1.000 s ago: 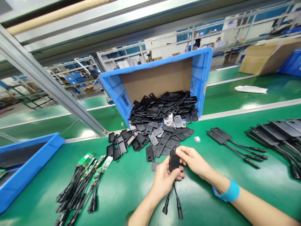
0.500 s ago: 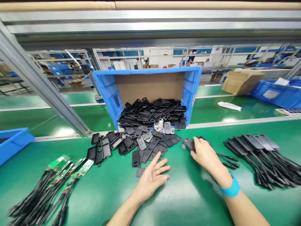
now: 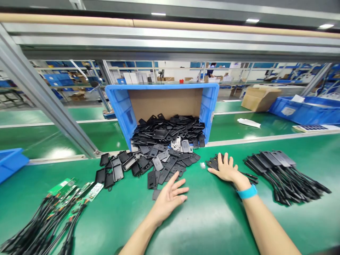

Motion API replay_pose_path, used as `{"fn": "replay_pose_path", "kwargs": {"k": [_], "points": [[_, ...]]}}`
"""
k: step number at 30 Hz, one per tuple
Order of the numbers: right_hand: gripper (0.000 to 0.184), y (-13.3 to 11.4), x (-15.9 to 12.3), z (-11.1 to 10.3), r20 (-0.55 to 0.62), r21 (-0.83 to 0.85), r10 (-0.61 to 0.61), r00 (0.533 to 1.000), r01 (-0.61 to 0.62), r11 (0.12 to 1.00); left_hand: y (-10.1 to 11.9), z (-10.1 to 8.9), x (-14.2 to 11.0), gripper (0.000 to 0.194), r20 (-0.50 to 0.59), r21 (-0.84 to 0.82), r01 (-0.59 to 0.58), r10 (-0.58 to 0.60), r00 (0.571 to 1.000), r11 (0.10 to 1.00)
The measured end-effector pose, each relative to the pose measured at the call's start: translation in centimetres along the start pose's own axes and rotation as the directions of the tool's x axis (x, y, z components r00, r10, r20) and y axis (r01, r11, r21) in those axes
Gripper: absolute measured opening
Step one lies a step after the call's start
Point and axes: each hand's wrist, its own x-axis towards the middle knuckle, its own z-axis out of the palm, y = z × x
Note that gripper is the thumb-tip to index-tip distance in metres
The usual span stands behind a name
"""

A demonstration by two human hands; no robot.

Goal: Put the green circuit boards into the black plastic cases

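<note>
My left hand (image 3: 169, 199) hovers with fingers apart and holds nothing, close to a loose pile of flat black plastic covers (image 3: 168, 170). Beside those covers lie black open half-shells (image 3: 117, 171). My right hand (image 3: 225, 169) is spread flat, palm down, over a few black-cased cable units (image 3: 212, 163) and partly hides them. It wears a blue wristband (image 3: 247, 192). To its right rests a fanned row of similar black-cased cables (image 3: 276, 163). Green circuit boards with black cables (image 3: 71, 194) lie at the left.
A blue crate (image 3: 162, 87) tipped on its side spills black plastic parts (image 3: 170, 129) onto the green table (image 3: 202, 226). A metal post (image 3: 53, 92) slants at left near a blue bin (image 3: 12, 161). Behind stand a cardboard box (image 3: 259, 98) and a blue tub (image 3: 309, 109); a white glove-like item (image 3: 249, 123) lies there.
My right hand has opened from a curled grip to spread fingers over the black-cased units. My left hand has barely moved. The camera view has shifted slightly.
</note>
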Motion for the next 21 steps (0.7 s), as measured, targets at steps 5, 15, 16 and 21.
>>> {"fn": "replay_pose_path", "kwargs": {"k": [5, 15, 16, 21], "points": [[0.085, 0.4, -0.3, -0.1, -0.086, -0.02, -0.055, 0.995, 0.053, 0.998, -0.1, -0.1, 0.1, 0.085, -0.028, 0.014, -0.017, 0.017, 0.999, 1.0], [0.064, 1.8, -3.2, -4.6, -0.261, -0.051, -0.07, 0.963, 0.059, 0.997, 0.2, -0.2, 0.0, 0.085, -0.044, 0.08, -0.039, 0.043, 0.998, 0.996], [0.063, 3.0, -2.9, -5.8, -0.253, -0.049, -0.053, 0.966, 0.042, 0.998, 0.3, -0.1, -0.1, 0.085, -0.048, 0.084, -0.042, 0.046, 0.998, 0.996], [0.064, 11.4, -1.4, -11.0, -0.257, -0.062, 0.147, 0.955, -0.168, 0.984, 0.5, -0.2, -0.3, 0.084, -0.04, 0.101, -0.058, 0.062, 0.997, 0.993]]}}
